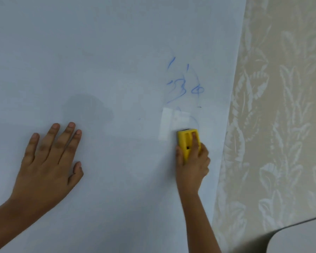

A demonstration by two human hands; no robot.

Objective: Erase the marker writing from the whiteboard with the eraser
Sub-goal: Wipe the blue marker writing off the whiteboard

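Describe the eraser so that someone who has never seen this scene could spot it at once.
Find the pale whiteboard that fills most of the view, then its right side near the leaf-patterned wallpaper. Just below the smudged blue marker writing, the right hand presses the eraser against the board. It is the only bright yellow thing here.

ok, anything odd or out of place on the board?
Nothing damaged. Blue marker writing remains above the yellow eraser, partly smeared. Right hand holds the eraser; left hand lies flat on the whiteboard.

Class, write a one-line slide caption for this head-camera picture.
Right hand presses a yellow eraser to the whiteboard just below smeared blue marker writing; left hand rests flat.
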